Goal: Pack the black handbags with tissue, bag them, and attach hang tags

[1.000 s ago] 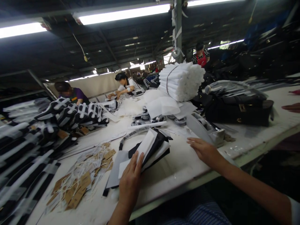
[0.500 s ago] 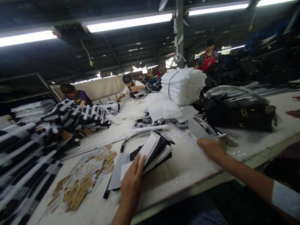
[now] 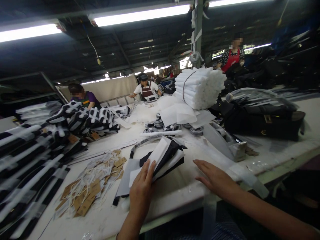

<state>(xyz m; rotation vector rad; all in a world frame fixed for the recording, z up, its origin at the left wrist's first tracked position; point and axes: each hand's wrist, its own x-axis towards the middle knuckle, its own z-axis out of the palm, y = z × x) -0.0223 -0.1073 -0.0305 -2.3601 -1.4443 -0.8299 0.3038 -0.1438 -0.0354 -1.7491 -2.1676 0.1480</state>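
The left hand point(image 3: 142, 191) lies on the black and white bundle point(image 3: 167, 156), which sits on the table point(image 3: 180, 188) in front of the person. Its thumb is hidden, so I cannot tell if it grips the bundle or just presses on it. The hand also covers part of the white strip point(image 3: 160, 151) on top. The right hand point(image 3: 216, 178) is open, with its thumb apart from its fingers, near the bundle but not touching it. A see-through strip point(image 3: 258, 186) by the right arm is hard to make out, and the arm hides some of it. The dark pile point(image 3: 22, 166) is cut off at the left edge. Half a second ago, the right hand was up by the gray box point(image 3: 238, 151); now it is closer to the bundle. The left hand has stayed put.
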